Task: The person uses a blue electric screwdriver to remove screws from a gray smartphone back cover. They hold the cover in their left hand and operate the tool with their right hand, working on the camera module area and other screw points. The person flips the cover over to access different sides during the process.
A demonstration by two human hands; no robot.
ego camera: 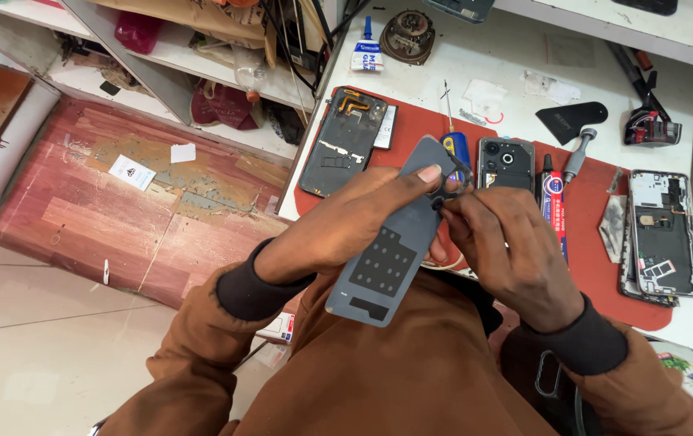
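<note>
Holding a grey back cover (391, 242) over our lap, we have both hands closed on its top end, at about 12 o'clock from our chest. Our left hand (346, 230) wraps the cover from 9 o'clock, its thumb pressed flat on the upper edge beside the camera ring, and the cover's long body runs down past the wrist toward 6 o'clock, its inner face with a dark pad of dots turned up to us. Our right hand (508, 250) comes in from 3 o'clock, fingertips pinched on the ring at the cover's top corner, so the two hands meet there, touching. Beyond the hands, at 12 o'clock, a red mat (588, 250) lies on the white bench (516, 48). On the mat, at 11 o'clock from the hands, lies an opened phone (345, 141) showing its dark inside; just above our right hand stands a second phone (506, 164) with camera holes, with a blue-handled screwdriver (455, 141) between the two. A glue tube (554, 202) lies just right of that phone, and a third stripped phone (663, 234) lies at 3 o'clock, near the mat's far edge. A black pick (572, 121) and a small white bottle (367, 52) lie farther back on the bench.
</note>
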